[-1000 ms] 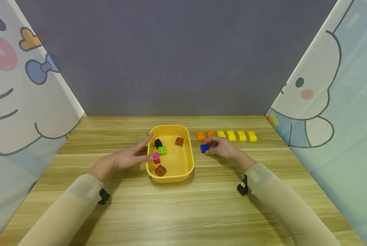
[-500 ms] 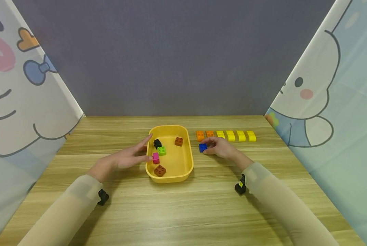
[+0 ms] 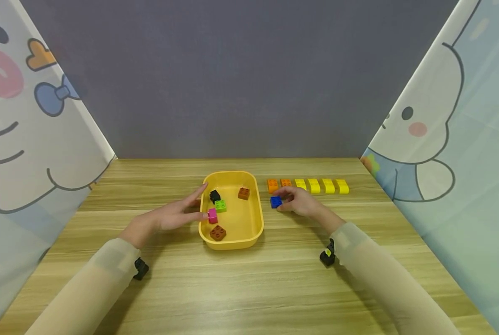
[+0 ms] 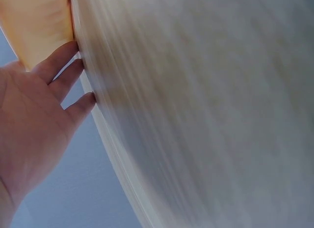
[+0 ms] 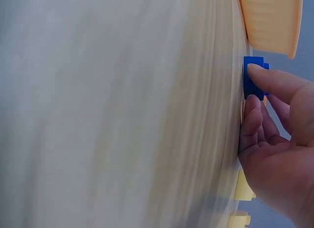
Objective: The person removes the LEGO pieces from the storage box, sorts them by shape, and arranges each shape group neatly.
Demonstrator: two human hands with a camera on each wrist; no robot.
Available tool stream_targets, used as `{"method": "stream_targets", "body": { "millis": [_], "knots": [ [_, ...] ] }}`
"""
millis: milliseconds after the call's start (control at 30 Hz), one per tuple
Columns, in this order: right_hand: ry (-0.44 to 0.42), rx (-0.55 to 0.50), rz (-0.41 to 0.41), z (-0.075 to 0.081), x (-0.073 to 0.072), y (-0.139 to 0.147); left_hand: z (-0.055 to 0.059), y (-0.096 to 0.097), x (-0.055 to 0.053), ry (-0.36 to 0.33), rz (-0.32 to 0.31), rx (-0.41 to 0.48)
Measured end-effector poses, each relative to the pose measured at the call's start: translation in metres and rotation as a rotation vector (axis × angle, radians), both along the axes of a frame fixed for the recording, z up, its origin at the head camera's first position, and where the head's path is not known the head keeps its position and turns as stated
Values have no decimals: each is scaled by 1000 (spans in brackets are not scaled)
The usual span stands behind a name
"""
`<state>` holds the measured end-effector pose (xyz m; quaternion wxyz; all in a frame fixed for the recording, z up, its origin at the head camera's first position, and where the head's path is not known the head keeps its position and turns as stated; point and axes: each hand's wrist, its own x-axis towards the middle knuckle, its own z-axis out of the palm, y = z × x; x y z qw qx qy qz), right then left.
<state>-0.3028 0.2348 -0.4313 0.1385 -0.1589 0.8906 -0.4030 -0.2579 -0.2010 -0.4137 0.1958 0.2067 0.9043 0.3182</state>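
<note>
My right hand (image 3: 301, 202) pinches a blue building brick (image 3: 276, 202) between thumb and fingers, just right of the yellow bin. In the right wrist view the blue brick (image 5: 253, 78) sits right at the table surface, the thumb on its near side. My left hand (image 3: 175, 213) lies along the left wall of the yellow bin (image 3: 259, 218), its thumb over the rim by a pink brick (image 3: 213, 216) and its other fingers extended. The left wrist view shows these fingers straight, tips at the table. Inside the bin are also a black brick (image 3: 215, 196), a green brick (image 3: 220, 206) and two brown bricks (image 3: 217, 233).
Behind the right hand runs a row of bricks: two orange bricks (image 3: 272, 186), then several yellow bricks (image 3: 328, 186). A grey panel (image 3: 241, 83) closes off the table's back. Printed cartoon sheets (image 3: 475, 139) stand at both sides.
The right hand has shifted the blue brick slightly left, toward the bin, and then held it there. The left hand has stayed on the bin.
</note>
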Motion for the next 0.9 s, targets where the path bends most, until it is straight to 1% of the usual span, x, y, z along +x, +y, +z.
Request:
{"method": "stream_targets", "body": {
  "millis": [133,267,467,533,667,800,900],
  "knots": [
    [-23,-41,1,1,2,5,1,0,1,-1,-6,8],
    [-26,-72,-2,4,6,10,0,0,1,3,-7,11],
    [48,-108,2,18,19,8,-1,-1,0,6,-9,5],
    [66,-136,13,23,23,3,0,-1,0,4,-10,6],
    [65,-202,43,33,29,-11,1,-1,1,6,-11,10],
    [74,-259,92,39,30,-28,2,0,2,9,-13,14],
    [85,-274,112,41,30,-41,1,0,2,11,-13,15]
  ]
}}
